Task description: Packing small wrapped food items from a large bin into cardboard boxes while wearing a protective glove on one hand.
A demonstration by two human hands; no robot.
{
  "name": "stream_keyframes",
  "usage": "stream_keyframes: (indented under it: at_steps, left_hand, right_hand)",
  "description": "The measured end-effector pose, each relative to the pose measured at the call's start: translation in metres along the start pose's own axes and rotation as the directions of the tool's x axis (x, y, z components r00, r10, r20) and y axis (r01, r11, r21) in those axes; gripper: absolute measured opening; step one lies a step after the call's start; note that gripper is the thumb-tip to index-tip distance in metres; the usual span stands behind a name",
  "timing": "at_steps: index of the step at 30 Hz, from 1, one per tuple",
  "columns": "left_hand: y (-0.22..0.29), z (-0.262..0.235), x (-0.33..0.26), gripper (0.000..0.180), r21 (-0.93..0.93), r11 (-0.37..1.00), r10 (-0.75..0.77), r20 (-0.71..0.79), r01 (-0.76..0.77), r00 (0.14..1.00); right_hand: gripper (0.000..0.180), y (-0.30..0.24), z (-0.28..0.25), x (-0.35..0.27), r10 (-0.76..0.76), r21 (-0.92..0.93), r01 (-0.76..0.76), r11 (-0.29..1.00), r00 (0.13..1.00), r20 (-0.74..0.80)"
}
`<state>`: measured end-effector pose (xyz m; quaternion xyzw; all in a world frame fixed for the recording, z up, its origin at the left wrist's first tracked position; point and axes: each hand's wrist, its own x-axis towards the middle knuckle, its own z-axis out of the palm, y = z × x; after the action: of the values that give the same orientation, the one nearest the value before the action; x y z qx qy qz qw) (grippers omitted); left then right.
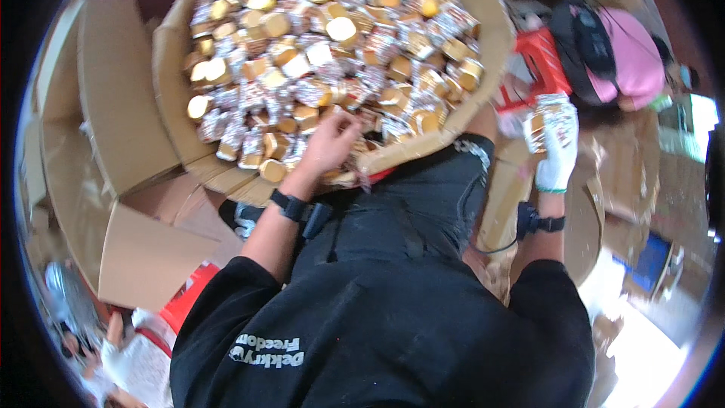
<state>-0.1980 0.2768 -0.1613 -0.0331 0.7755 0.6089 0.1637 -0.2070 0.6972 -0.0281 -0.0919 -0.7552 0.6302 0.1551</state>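
A large round-edged cardboard box (170, 83) in front of me is heaped with small wrapped packets (317, 53), gold-coloured and shiny, in clear printed film. My left hand (330, 145), bare, reaches over the near rim onto the heap. Its fingers are curled together among the packets; whatever is between them is hidden. Out to the right of the box, my right hand (559, 147) wears a white glove with a green cuff. It is closed on a wrapped packet (536, 130), gold side showing, like those in the heap.
Open cardboard flaps (121, 98) and another carton (151, 249) stand at left. A red plastic piece (540, 64) and a pink and black bag-like thing (623, 53) lie at far right. Other people (143, 363) are at lower left. A blue bin-like object (649, 263) is at right.
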Motion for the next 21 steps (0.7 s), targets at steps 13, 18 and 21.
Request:
stream_keyframes:
  at_steps: [13, 18, 21]
  left_hand:
    - [0.011, 0.007, 0.01, 0.02, 0.175, 0.984, 0.019, 0.016, -0.022, 1.0]
    - [0.008, 0.009, 0.021, 0.016, -0.113, 0.992, -0.06, 0.004, 0.06, 0.998]
    - [0.005, 0.005, 0.02, 0.015, -0.154, 0.988, -0.026, -0.081, 0.013, 0.996]
  right_hand:
    - [0.06, 0.105, -0.03, -0.144, 0.636, -0.204, -0.636, 0.744, 0.768, -0.073]
    - [0.041, 0.106, -0.065, -0.1, 0.691, -0.263, -0.658, 0.706, 0.721, 0.05]
    - [0.034, 0.11, -0.063, -0.084, 0.688, -0.338, -0.629, 0.7, 0.72, 0.086]
